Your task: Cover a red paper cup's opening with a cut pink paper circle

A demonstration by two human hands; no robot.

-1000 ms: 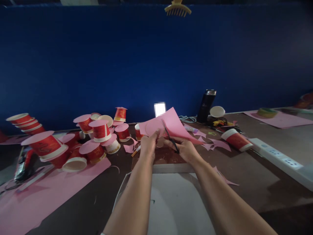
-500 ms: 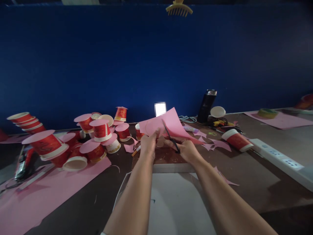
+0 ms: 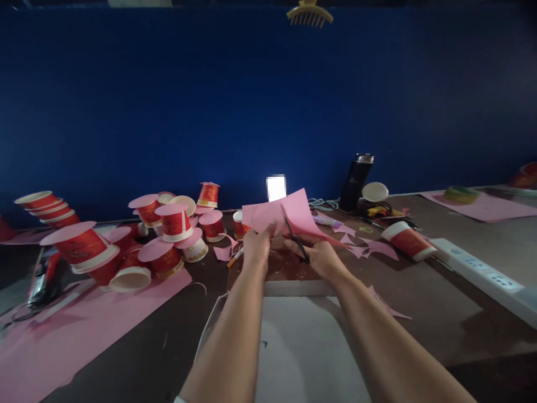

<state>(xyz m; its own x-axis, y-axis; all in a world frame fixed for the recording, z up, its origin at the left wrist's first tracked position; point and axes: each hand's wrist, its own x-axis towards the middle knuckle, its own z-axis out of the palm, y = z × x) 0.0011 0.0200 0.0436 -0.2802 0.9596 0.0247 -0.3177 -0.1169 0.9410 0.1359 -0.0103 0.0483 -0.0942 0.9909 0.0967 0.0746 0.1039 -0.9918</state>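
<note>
My left hand (image 3: 259, 244) is closed on the lower left part of a pink paper sheet (image 3: 304, 212), thumb on top. A faint curved line shows on the sheet near that thumb. In my right hand (image 3: 321, 254) is a pair of black scissors (image 3: 298, 242), its fingers closed round the handles. The blades reach up into the sheet, one blade lying over its face. Whether the blades meet cannot be seen. Behind my left hand stands a red-and-white paper cup (image 3: 240, 228), partly hidden. Pink paper scraps (image 3: 377, 249) lie to the right of my right hand.
Several red paper cups (image 3: 173, 223) with pink discs crowd the left side, beside a large pink sheet (image 3: 113, 319). At the right are a black flask (image 3: 356, 182), a tipped cup (image 3: 406, 240) and a white power strip (image 3: 482, 274). A lit screen (image 3: 276, 187) stands behind the sheet.
The pink sheet's upper right corner has dipped slightly and its angle has shifted a little. Both hands keep their holds. The whole view has shifted slightly.
</note>
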